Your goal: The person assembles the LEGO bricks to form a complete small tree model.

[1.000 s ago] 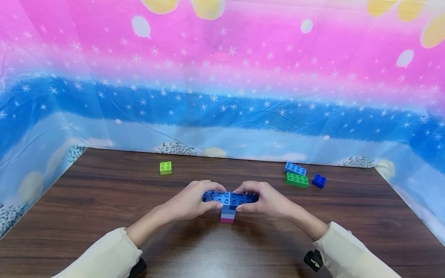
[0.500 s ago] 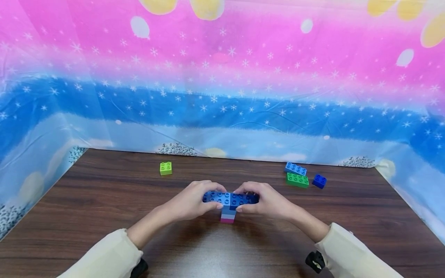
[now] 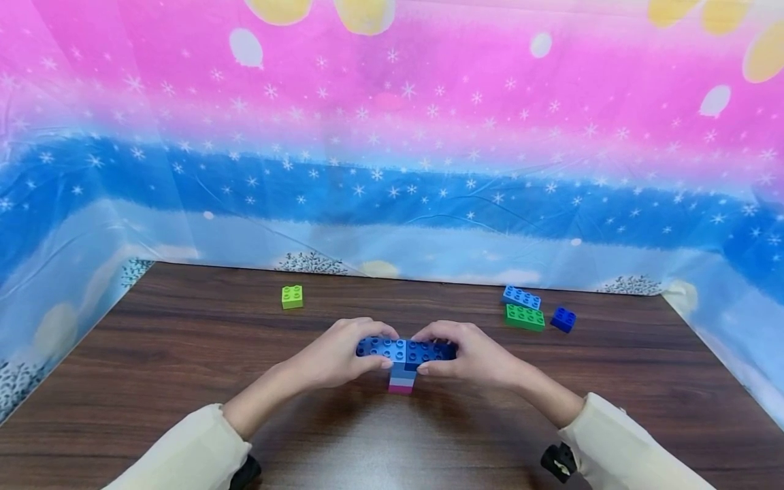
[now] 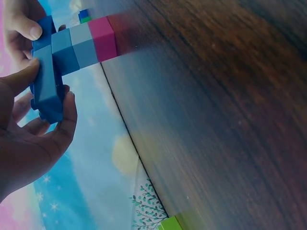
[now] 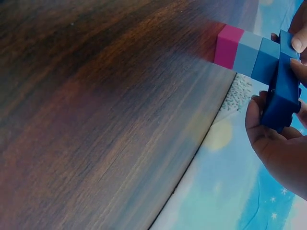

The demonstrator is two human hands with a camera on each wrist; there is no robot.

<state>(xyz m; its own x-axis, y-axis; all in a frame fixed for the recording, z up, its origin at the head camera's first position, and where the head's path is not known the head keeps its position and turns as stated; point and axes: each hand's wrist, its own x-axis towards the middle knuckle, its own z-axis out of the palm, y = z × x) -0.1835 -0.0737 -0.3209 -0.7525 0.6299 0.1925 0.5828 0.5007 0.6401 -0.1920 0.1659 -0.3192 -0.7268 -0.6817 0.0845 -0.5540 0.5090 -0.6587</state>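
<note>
A small tower of toy building bricks stands upright on the table: a pink brick at the bottom, a pale grey-blue brick above it, then a mid-blue brick. Across the top lie two long bricks end to end, a lighter blue brick on the left and a dark blue brick on the right, both overhanging the column. My left hand grips the lighter one between thumb and fingers. The dark one is held the same way by my right hand. Fingers cover the outer ends partly.
A lime-green brick lies at the back left of the brown table. At the back right are a blue brick, a green brick and a small dark blue brick. A patterned cloth hangs behind.
Both hands keep their grip on the two top bricks and the tower stays in place. The right forearm has shifted very slightly to the right.
</note>
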